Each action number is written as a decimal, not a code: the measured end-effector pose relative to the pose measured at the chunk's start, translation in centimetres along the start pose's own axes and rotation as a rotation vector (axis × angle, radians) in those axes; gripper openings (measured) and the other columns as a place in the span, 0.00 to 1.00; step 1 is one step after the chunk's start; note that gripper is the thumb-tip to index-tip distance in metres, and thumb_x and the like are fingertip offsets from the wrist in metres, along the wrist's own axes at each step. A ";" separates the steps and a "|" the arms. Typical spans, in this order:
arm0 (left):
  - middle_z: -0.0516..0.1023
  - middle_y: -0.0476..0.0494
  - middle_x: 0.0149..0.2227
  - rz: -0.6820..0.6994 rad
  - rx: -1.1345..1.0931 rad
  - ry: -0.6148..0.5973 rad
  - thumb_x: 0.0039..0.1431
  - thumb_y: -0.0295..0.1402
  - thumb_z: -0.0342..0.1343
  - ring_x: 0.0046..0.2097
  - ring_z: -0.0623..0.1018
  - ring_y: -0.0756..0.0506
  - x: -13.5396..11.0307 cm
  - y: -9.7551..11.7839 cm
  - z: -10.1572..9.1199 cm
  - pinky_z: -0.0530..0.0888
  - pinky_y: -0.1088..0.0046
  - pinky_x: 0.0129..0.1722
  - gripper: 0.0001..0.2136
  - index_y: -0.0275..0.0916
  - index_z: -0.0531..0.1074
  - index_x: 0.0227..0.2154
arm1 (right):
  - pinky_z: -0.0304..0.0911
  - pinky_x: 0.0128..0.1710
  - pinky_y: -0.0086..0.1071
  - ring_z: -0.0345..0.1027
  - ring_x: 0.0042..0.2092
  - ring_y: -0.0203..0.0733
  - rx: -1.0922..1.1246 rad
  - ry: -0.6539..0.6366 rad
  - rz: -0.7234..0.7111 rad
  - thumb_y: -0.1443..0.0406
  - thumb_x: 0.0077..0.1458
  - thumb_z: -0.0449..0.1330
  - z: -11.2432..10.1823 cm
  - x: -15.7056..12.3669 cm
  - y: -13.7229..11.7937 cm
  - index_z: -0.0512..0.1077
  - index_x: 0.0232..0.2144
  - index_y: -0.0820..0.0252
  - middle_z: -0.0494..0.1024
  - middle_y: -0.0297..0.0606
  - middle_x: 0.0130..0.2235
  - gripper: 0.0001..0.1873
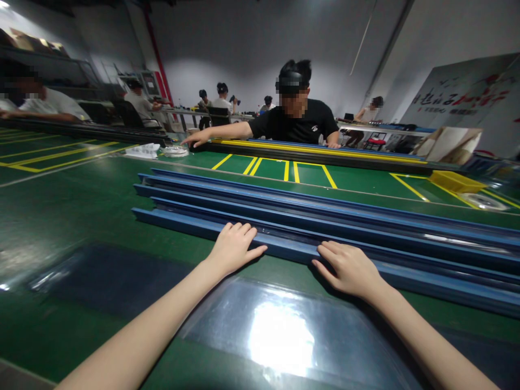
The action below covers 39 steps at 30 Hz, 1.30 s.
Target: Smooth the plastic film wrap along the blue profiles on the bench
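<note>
Dim overall; a ceiling light point(4, 4) glows at ten o'clock. Glare whitens the glossy plastic sheet point(284, 333) at six; shadow edges the right hand point(347, 268) at four. The lettered poster point(461, 100) blurs at two.

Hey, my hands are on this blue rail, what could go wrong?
With your bare left hand and bare right hand on the nearest long blue channel-shaped rail, its edges might pinch or scrape skin. Pushing could knock it against the similar blue rail close behind. Dragging it back might scuff or shift the glossy flat sheet lying nearer you on the green table.
</note>
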<state>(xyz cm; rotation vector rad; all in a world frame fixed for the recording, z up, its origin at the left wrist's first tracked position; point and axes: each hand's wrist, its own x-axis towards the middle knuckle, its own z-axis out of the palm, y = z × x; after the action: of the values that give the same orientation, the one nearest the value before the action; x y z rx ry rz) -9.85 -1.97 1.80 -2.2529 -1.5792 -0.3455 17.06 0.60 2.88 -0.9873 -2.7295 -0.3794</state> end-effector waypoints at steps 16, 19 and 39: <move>0.74 0.42 0.35 0.001 0.008 -0.013 0.57 0.48 0.42 0.37 0.71 0.43 -0.1 0.0 0.0 0.62 0.67 0.36 0.18 0.37 0.68 0.32 | 0.51 0.29 0.30 0.61 0.30 0.37 0.005 -0.038 0.000 0.60 0.57 0.44 -0.1 0.1 0.0 0.64 0.28 0.59 0.69 0.38 0.27 0.13; 0.74 0.42 0.35 -0.002 0.005 -0.011 0.57 0.48 0.42 0.37 0.71 0.43 -0.1 -0.1 0.0 0.62 0.67 0.36 0.19 0.37 0.68 0.32 | 0.52 0.29 0.30 0.62 0.31 0.38 0.011 -0.072 0.005 0.60 0.57 0.44 -0.3 0.1 -0.1 0.64 0.29 0.59 0.70 0.38 0.29 0.13; 0.71 0.40 0.44 -0.023 -0.087 0.047 0.55 0.45 0.47 0.45 0.68 0.41 -0.1 0.0 0.3 0.64 0.65 0.40 0.16 0.36 0.69 0.34 | 0.51 0.29 0.30 0.61 0.31 0.38 0.001 -0.074 0.006 0.60 0.57 0.44 -0.2 0.2 -0.2 0.63 0.28 0.60 0.69 0.37 0.29 0.13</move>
<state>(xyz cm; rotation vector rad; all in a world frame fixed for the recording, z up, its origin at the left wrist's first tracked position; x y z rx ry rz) -9.91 -1.92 1.49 -2.2748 -1.5968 -0.4782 16.77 0.51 3.10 -1.0294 -2.7918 -0.3476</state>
